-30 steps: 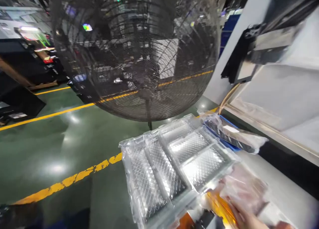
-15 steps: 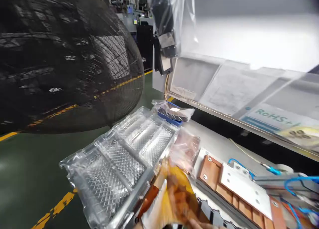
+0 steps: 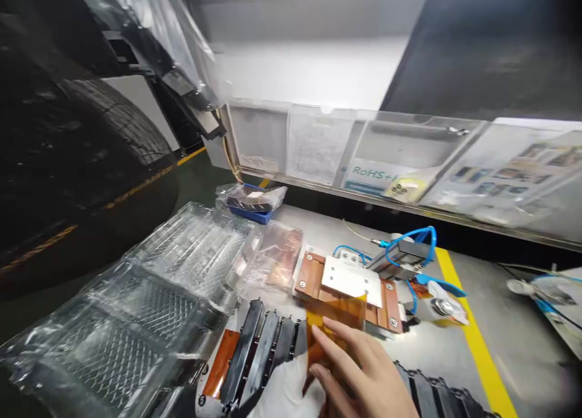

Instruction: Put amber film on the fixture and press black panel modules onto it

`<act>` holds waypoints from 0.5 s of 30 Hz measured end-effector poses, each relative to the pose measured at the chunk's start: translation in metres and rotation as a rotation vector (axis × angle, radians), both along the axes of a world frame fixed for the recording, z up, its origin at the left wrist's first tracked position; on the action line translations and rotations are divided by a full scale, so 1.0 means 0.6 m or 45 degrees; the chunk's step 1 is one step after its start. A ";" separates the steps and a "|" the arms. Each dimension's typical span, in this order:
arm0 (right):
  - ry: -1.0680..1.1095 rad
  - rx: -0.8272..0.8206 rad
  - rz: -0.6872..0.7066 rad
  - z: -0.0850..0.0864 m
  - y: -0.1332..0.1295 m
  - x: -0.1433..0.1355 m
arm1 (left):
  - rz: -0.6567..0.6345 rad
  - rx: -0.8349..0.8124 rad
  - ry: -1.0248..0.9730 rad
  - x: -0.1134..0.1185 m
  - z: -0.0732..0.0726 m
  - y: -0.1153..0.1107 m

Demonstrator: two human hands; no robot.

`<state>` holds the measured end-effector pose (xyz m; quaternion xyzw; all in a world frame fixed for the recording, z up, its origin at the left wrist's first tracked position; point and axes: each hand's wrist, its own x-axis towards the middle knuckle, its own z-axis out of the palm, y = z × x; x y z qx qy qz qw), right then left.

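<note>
A translucent amber film [image 3: 339, 312] stands up between my hands, in front of the brown fixture. My left hand [image 3: 288, 391], in a white glove, grips the film's lower left side. My bare right hand [image 3: 364, 369] has its fingers bent against the film; its thumb is hidden. Left of the film, several long black parts [image 3: 259, 351] lie side by side in a holder with an orange-brown strip [image 3: 221, 363] at its end. Just behind the film sits the brown fixture [image 3: 313, 275] with a white plate [image 3: 352, 280] on top.
Clear plastic trays [image 3: 136, 309] cover the left side. A bag of copper-coloured pieces [image 3: 282, 254] and a blue bin [image 3: 250, 212] stand behind. Blue air hoses [image 3: 431, 242] and a white bottle [image 3: 439, 309] are at right. More black parts [image 3: 443, 394] lie lower right.
My view has swung right, bringing the whole fixture and the yellow table stripe into sight. The amber film has gone from over the tray's edge to in front of the fixture.
</note>
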<state>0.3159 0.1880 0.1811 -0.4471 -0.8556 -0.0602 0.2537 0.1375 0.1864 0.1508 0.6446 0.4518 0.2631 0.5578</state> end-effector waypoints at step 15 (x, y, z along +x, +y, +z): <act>0.966 -0.452 -0.215 -0.080 -0.093 0.055 | -0.239 0.370 0.560 0.088 -0.026 -0.040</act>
